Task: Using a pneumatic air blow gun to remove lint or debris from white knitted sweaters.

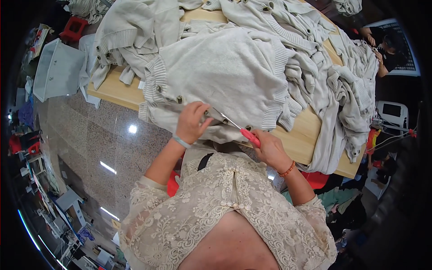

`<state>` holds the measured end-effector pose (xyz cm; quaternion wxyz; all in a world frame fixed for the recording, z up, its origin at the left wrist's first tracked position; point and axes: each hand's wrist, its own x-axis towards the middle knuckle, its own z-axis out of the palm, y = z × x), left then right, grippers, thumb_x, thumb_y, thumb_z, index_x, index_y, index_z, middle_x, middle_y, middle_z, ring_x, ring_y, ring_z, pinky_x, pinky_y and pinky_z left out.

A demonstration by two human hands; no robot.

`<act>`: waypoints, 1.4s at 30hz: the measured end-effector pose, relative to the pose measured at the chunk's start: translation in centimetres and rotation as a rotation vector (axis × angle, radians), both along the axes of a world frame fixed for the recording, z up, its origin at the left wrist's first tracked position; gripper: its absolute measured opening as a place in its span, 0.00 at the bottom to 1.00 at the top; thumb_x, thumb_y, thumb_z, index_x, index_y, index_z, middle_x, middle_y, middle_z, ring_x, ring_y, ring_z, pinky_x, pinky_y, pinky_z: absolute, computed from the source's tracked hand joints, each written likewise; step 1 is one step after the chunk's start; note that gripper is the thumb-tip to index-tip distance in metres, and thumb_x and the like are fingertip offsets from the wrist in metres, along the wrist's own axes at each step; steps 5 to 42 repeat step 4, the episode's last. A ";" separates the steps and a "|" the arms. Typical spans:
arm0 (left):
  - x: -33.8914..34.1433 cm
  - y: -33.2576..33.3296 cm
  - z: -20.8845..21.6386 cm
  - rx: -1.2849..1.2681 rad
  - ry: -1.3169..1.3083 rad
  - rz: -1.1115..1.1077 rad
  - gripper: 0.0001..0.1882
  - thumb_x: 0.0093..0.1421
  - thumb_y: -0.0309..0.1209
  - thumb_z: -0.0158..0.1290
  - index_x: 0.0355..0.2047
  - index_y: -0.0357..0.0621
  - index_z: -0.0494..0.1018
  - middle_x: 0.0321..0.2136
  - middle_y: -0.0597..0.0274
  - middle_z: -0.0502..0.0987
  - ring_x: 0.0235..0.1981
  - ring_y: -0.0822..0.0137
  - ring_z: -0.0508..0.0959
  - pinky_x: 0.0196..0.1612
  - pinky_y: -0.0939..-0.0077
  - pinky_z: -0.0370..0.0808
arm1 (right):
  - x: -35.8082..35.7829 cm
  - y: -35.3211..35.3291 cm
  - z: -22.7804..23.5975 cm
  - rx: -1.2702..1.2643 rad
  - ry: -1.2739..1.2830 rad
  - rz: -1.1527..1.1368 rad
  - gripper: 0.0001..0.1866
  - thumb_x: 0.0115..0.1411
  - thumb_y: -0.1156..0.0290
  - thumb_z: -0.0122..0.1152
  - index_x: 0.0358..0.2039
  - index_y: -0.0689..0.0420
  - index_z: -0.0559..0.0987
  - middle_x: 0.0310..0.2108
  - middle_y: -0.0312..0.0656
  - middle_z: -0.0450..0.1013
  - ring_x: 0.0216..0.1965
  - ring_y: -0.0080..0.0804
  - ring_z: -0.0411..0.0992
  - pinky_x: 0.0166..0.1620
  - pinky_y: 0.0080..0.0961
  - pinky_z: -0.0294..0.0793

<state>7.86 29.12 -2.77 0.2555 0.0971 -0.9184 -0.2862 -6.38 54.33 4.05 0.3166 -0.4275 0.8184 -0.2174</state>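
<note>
A cream knit cardigan (pixel 220 67) with ribbed edges and dark buttons lies spread before me, its button band along the near side. My left hand (pixel 192 121) has its thumb and forefinger bent around the band at one button (pixel 206 112). Within my right hand (pixel 270 148) is a slim tool (pixel 250 137) with a pinkish-red handle. Its thin metal shaft points up and left over the band, toward my left fingers. The exact kind of tool and whether its tip touches the knit cannot be made out.
More cream knit garments (pixel 342 99) are heaped around the wooden table (pixel 297 137), some hanging over its edge. A pale grey bin (pixel 58 69) stands on the speckled floor (pixel 103 135) at left. Another person (pixel 387 56) is at the far right.
</note>
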 end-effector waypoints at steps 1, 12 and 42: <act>-0.2 0.7 -1.3 0.035 -0.046 0.034 0.22 0.46 0.25 0.62 0.43 0.42 0.71 0.37 0.51 0.73 0.41 0.49 0.73 0.43 0.62 0.71 | -0.2 0.4 0.3 -0.001 0.004 0.000 0.15 0.55 0.71 0.58 0.44 0.54 0.73 0.30 0.50 0.74 0.35 0.51 0.73 0.37 0.42 0.70; 0.0 0.5 -5.7 0.376 -0.325 0.142 0.24 0.48 0.23 0.59 0.47 0.45 0.68 0.40 0.50 0.71 0.41 0.49 0.73 0.46 0.60 0.71 | -0.6 1.6 0.6 0.198 0.012 0.029 0.14 0.56 0.70 0.59 0.43 0.55 0.73 0.31 0.50 0.74 0.35 0.50 0.73 0.37 0.42 0.70; 0.0 0.5 -5.7 0.376 -0.325 0.142 0.24 0.48 0.23 0.59 0.47 0.45 0.68 0.40 0.50 0.71 0.41 0.49 0.73 0.46 0.60 0.71 | -0.6 1.6 0.6 0.198 0.012 0.029 0.14 0.56 0.70 0.59 0.43 0.55 0.73 0.31 0.50 0.74 0.35 0.50 0.73 0.37 0.42 0.70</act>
